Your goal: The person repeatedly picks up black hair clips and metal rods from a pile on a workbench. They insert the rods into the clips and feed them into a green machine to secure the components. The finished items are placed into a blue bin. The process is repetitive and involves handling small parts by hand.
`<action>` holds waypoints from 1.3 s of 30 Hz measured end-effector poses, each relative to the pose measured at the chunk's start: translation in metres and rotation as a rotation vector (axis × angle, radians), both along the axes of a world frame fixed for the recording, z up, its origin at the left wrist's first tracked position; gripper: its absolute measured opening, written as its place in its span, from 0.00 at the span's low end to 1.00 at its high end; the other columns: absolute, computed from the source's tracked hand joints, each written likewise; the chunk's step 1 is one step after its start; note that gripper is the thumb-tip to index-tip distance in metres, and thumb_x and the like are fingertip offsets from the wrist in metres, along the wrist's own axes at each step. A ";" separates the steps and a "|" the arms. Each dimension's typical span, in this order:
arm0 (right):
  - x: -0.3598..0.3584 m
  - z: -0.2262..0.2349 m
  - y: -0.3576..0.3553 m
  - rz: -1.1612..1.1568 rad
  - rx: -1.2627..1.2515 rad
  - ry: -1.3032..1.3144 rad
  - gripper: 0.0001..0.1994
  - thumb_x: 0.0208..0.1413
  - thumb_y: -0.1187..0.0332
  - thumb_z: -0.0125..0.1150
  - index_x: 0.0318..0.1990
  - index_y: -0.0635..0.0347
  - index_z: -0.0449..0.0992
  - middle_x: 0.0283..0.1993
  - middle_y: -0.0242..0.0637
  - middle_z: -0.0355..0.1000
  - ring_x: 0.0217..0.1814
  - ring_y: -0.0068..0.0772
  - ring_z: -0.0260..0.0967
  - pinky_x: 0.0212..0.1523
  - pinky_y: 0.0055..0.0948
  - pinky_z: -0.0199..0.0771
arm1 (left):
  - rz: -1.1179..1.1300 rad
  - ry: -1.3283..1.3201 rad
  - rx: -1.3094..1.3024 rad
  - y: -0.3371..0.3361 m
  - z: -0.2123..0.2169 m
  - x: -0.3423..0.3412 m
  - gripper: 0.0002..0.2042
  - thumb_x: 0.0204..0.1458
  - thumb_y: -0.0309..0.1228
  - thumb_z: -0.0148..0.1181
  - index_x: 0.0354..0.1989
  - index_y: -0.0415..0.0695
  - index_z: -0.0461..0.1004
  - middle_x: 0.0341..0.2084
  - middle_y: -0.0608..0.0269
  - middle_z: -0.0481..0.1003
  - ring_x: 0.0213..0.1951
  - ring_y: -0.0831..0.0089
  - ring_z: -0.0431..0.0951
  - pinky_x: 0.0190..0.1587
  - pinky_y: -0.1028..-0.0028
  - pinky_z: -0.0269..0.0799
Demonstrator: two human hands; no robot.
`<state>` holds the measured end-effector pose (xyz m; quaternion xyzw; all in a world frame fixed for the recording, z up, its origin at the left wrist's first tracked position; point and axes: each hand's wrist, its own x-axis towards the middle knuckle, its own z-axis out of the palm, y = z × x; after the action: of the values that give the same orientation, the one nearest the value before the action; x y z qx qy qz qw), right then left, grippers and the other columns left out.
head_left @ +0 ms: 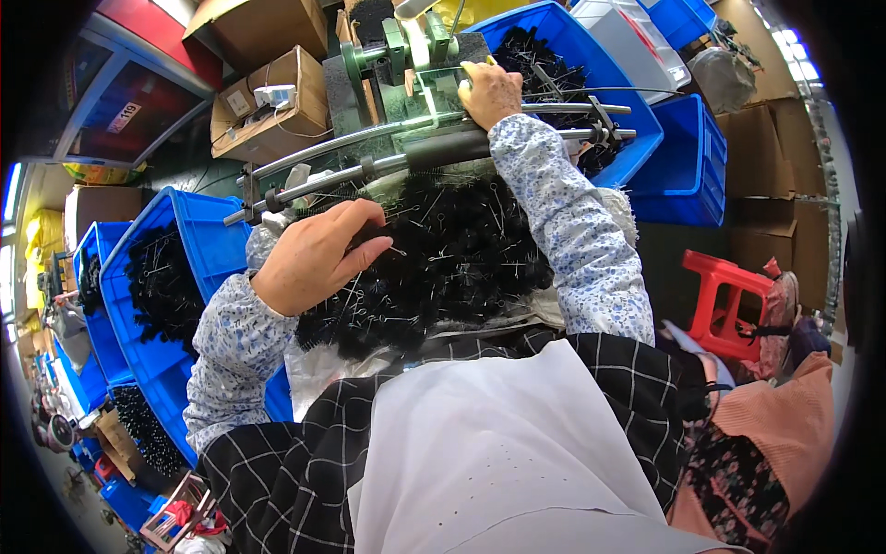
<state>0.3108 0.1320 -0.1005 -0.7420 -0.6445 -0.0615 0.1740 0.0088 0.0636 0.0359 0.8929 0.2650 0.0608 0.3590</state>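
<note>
**Inspection note: loose black brushes heaped before the green machine**

Viewing remotely through the head camera, I take the green machine (397, 51) as my reference point. The brushes (461, 245) lie in a broad, tangled heap on its near side, beyond two metal bars (323, 186) that cross in front of it. I find the bristles deep black, dense and fluffy; thin, bright wire stems stick out at all angles, several ending in small round loops. Pale sheeting (323, 365) shows at the heap's near edge.

The left hand (318, 254) is nearer me than the machine and to its left, over the heap. Its grip is spread, thumb and forefinger apart; I cannot tell whether the hidden fingers touch a brush. The right hand (492, 95) is at the machine's right side, fingers bent, yellow at the tips; I cannot tell whether its grip pinches anything. Further black brushes fill part of a blue crate (646, 148) right of the machine.
</note>
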 end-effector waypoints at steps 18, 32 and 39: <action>0.041 0.012 0.001 -0.053 -0.121 -0.078 0.13 0.48 0.57 0.54 0.38 0.48 0.77 0.37 0.35 0.74 0.44 0.36 0.68 0.46 0.43 0.63 | 0.151 -0.124 -0.040 0.018 -0.004 -0.020 0.16 0.50 0.20 0.49 0.48 0.42 0.69 0.35 0.60 0.71 0.33 0.73 0.71 0.35 0.78 0.66; 0.035 0.074 -0.035 0.317 -0.032 0.115 0.15 0.56 0.61 0.52 0.47 0.58 0.71 0.38 0.42 0.72 0.38 0.37 0.70 0.40 0.33 0.69 | 0.200 -0.189 -0.006 0.026 -0.029 0.028 0.15 0.49 0.23 0.53 0.47 0.44 0.71 0.33 0.61 0.73 0.27 0.78 0.69 0.34 0.79 0.67; -0.068 0.062 -0.076 0.632 -0.343 0.919 0.16 0.56 0.66 0.53 0.49 0.64 0.68 0.39 0.34 0.71 0.40 0.22 0.66 0.41 0.23 0.68 | 0.307 -0.306 0.001 0.023 -0.031 0.031 0.16 0.50 0.23 0.52 0.49 0.42 0.66 0.32 0.58 0.71 0.31 0.69 0.72 0.39 0.74 0.69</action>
<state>0.2430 0.0560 -0.0387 -0.4820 -0.6937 0.4268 0.3230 0.0397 0.0862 0.0047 0.8225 0.3401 0.2499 0.3812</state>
